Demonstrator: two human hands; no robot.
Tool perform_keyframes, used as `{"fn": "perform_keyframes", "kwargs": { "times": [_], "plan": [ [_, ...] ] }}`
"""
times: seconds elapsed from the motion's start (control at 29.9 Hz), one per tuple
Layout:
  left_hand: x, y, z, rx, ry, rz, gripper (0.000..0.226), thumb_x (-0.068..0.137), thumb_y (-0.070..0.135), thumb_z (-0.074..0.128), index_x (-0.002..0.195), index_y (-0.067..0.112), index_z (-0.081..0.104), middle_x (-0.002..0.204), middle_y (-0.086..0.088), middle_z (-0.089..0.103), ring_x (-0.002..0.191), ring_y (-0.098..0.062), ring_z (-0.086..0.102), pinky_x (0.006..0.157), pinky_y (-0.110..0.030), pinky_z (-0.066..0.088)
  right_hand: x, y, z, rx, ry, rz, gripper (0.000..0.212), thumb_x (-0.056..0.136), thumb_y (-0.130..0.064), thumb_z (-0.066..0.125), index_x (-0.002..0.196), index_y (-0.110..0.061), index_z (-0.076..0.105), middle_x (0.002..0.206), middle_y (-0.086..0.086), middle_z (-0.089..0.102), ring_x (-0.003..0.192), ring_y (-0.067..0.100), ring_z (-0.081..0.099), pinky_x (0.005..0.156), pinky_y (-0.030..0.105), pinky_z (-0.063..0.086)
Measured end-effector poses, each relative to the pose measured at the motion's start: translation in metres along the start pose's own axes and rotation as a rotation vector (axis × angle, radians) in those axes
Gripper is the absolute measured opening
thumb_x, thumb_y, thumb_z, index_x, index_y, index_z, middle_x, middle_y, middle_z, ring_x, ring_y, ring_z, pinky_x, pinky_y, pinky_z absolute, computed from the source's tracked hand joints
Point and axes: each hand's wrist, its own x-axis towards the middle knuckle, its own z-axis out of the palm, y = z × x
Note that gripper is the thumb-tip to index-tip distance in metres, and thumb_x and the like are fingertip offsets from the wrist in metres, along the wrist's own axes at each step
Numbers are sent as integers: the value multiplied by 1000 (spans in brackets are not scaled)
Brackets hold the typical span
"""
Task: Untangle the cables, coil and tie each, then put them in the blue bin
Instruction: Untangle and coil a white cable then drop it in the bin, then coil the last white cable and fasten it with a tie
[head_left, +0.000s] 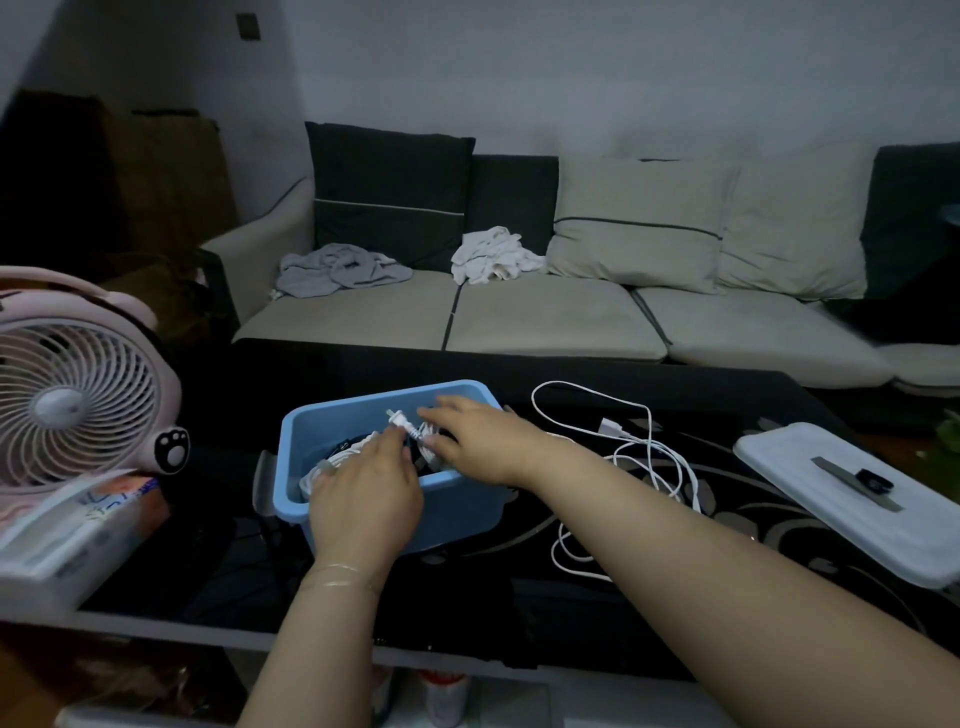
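Both hands reach into the blue bin (457, 499) on the dark patterned table (675, 597): the left hand (363, 493) covers a white coiled cable (337, 460) and its fingertips are hidden, so its grasp cannot be told, while the right hand (475, 439) pinches the white cord just behind a two-pin plug (397, 420) — dim light blurs the bin's contents. A loose white cable (639, 452) sprawls just right of the bin, a white lid (852, 499) beyond it, and a fan (78, 400) stands at left, cut off by the edge.
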Motion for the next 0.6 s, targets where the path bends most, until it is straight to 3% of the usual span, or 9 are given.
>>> {"fn": "perform_keyframes", "kwargs": {
  "times": [0.07, 0.13, 0.27, 0.47, 0.6],
  "plan": [
    [0, -1, 1, -3, -6, 1, 33, 101, 29, 31, 127, 26, 51, 113, 1, 67, 101, -26, 63, 86, -37, 42, 1, -4, -7, 76, -125, 34, 51, 103, -46, 21, 147, -23, 34, 159, 1, 22, 146, 19, 20, 113, 38, 19],
    [0, -2, 2, -5, 8, 21, 32, 100, 29, 31, 122, 27, 53, 109, 2, 67, 100, -25, 63, 85, -37, 42, 3, -8, -13, 87, -197, 78, 53, 102, -47, 16, 136, -19, 46, 149, 4, 39, 139, 24, 34, 108, 40, 26],
    [-1, -2, 3, 5, 17, 71, 33, 98, 31, 28, 117, 27, 55, 106, 2, 66, 100, -23, 63, 85, -39, 43, 12, -11, -14, 37, -258, 144, 54, 101, -46, 21, 130, -13, 53, 139, 8, 50, 125, 26, 47, 97, 36, 34],
    [-1, -5, 2, 5, -43, 83, 37, 99, 32, 31, 132, 34, 46, 121, 6, 63, 117, -17, 56, 96, -41, 40, 16, -2, -17, 55, -309, 147, 41, 101, -29, 29, 112, -6, 62, 117, 13, 63, 101, 28, 61, 83, 34, 45],
    [0, -4, 0, 55, -66, 119, 44, 99, 41, 21, 135, 35, 46, 134, 12, 56, 127, -14, 49, 99, -41, 39, 7, -1, -12, 101, -302, 112, 46, 103, -37, 25, 122, -13, 59, 131, 8, 56, 122, 26, 50, 97, 35, 36]
  ]
}}
